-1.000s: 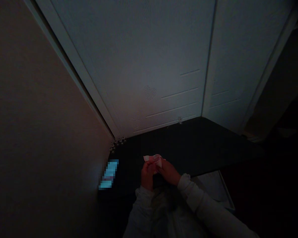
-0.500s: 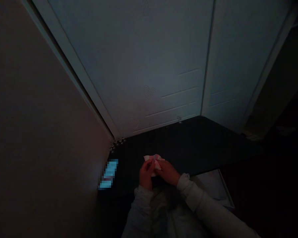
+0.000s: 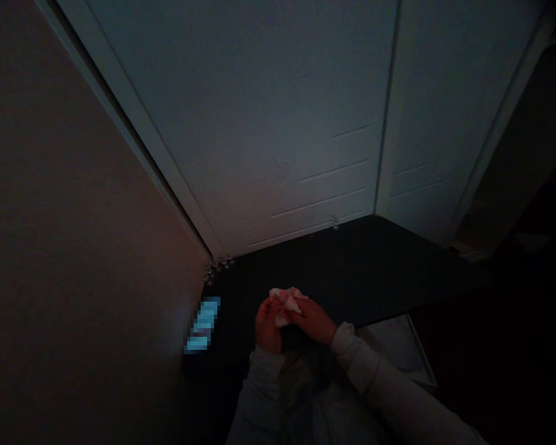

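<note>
A small pink-and-white cloth [image 3: 291, 299] is bunched between my two hands, just above the near part of a dark tabletop [image 3: 343, 272]. My left hand [image 3: 267, 324] has its fingers closed on the cloth's left side. From the right, my right hand [image 3: 315, 321] grips the cloth with its fingers wrapped round it. Something small may be inside the folds, but the dim light and the fingers hide it.
Several small shiny metal-looking pieces [image 3: 217, 267] stand in the tabletop's far left corner, and one like them [image 3: 335, 222] stands by the white panel [image 3: 324, 123]. A glowing pixelated screen [image 3: 202, 326] lies at left. A pale open box [image 3: 398, 349] sits below the right edge.
My left hand has shifted slightly left, and more of the cloth shows between the hands. Its folds have changed shape. The right hand has stayed nearly in place.
</note>
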Demonstrator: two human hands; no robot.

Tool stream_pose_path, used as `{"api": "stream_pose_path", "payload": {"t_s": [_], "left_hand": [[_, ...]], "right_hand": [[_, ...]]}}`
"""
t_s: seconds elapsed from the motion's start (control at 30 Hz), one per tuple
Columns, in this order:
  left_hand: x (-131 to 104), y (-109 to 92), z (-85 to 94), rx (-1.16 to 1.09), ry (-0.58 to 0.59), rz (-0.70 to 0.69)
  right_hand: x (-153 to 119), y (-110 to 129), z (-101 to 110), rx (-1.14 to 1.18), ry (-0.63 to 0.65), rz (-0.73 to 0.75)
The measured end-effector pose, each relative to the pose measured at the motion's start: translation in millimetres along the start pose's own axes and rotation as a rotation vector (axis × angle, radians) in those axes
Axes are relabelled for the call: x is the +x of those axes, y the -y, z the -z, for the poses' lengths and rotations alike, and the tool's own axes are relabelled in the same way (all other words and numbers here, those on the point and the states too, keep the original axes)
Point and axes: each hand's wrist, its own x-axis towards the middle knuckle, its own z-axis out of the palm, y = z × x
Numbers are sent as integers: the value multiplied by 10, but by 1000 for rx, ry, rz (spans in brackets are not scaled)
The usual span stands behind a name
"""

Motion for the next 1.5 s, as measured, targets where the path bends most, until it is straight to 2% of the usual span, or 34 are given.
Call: {"api": "stream_pose_path", "payload": {"t_s": [0.37,0.73,1.17,1.5], "left_hand": [[-19,-13,-9,26,65,-16],[-20,-19,-24,7,56,-7],[16,34,1,33,17,-22],[20,36,3,63,16,-48]], "right_hand": [[-20,-42,-18,-45,-56,-16],[-21,-39,33,116,-64,-43],[-1,-93,-9,46,-127,-52],[0,-126,-26,125,-155,-29]]}}
